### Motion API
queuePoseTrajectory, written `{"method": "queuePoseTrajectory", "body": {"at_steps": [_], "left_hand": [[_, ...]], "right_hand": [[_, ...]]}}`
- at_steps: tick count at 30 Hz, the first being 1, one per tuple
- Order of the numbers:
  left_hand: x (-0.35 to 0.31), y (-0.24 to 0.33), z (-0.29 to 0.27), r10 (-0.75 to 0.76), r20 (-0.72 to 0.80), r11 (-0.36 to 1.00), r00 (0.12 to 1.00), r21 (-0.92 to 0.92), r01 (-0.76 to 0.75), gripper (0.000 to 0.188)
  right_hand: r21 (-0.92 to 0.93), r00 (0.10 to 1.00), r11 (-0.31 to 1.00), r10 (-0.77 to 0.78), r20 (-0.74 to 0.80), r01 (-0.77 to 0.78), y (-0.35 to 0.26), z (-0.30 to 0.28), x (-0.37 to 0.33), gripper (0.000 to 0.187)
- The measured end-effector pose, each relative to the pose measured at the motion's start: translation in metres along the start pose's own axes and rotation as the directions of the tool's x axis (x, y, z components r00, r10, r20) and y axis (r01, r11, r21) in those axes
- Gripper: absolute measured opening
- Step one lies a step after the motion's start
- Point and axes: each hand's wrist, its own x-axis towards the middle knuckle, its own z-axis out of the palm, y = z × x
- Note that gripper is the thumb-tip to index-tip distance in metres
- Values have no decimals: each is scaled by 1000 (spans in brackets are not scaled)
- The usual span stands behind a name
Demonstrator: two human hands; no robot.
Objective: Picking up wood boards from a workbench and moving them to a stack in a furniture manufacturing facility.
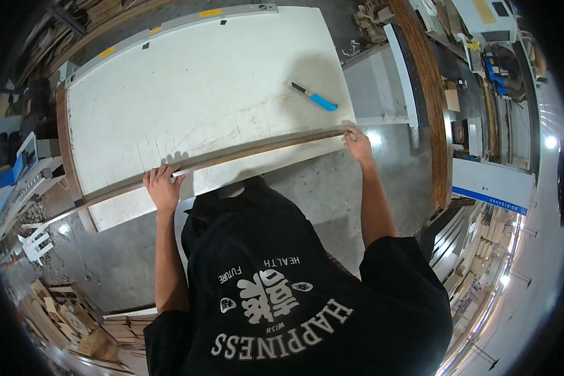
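Observation:
A long, thin brown strip (257, 151) lies slantwise across the near part of a white board tabletop (219, 94), and its left end reaches past the board's edge. My left hand (163, 187) grips the strip left of its middle, fingers over the top and thumb on the near side. By that thumb shows a small pale patch (180, 173). At the strip's right end my right hand (359, 145) pinches it between thumb and fingers, close to the board's right edge. A blue knife (323, 101) with a dark front end rests on the board beyond my right hand.
A grey metal bar (175, 26) with yellow labels runs along the board's far edge. Brown wooden edging (69, 144) borders its left side. A long brown beam (433, 106) stands to the right. Stacked wood pieces (75, 319) lie at lower left.

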Motion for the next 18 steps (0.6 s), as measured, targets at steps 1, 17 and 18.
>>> {"method": "queuePoseTrajectory", "body": {"at_steps": [1,17,18], "left_hand": [[0,0,0,0,-2,1000,1000,0,0,31],[1,-4,6,-22,40,1000,999,13,22,35],[1,-4,6,-16,33,1000,999,13,16,35]], "right_hand": [[11,1000,1000,7,12,-7,-2,-2,1,39],[90,997,993,69,35,-72,3,2,6,38],[90,997,993,71,34,-73,5,1,7,38]]}}
